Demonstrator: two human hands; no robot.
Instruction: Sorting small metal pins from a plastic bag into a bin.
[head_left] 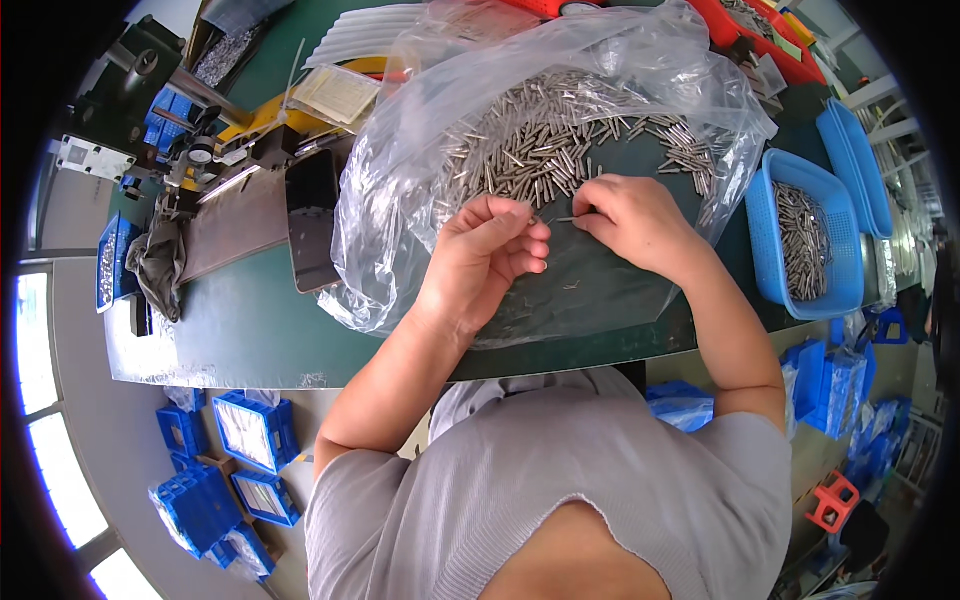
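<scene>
A big heap of small metal pins (pixel 560 140) lies on a clear plastic bag (pixel 420 150) spread over the green table (pixel 250 320). My left hand (pixel 485 255) is curled at the near edge of the heap, with fingertips pinched on a few pins. Just to its right, my right hand (pixel 635 222) pinches a single thin pin between thumb and fingers. The two hands almost touch above the bag.
A blue tray (pixel 800 240) with more pins stands at the right, another blue tray (pixel 855 165) behind it. A dark metal block (pixel 315 220) and a machine (pixel 200 150) sit to the left. Blue crates (pixel 240 440) lie on the floor below the table.
</scene>
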